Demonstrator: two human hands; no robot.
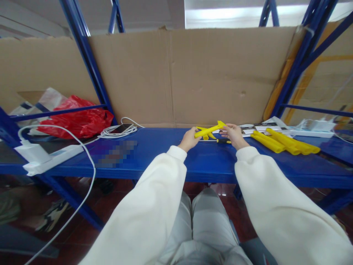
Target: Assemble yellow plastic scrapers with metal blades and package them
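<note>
Both my hands reach out over a blue metal shelf (204, 162). My left hand (189, 138) and my right hand (234, 134) hold the two ends of a yellow plastic piece (209, 130) with short prongs, lifted just above the shelf. A screwdriver (220, 140) with a yellow and black handle lies on the shelf under the piece, close to my right hand. Several long yellow plastic bars (284, 142) lie on the shelf to the right of my right hand.
A cardboard sheet (193, 77) backs the shelf. A phone with a coiled white cable (118, 130) and a red plastic bag (77, 119) lie at the left. A white power strip (46, 156) sits on the left front edge. Papers (264, 127) and a white box (314, 127) lie at the right.
</note>
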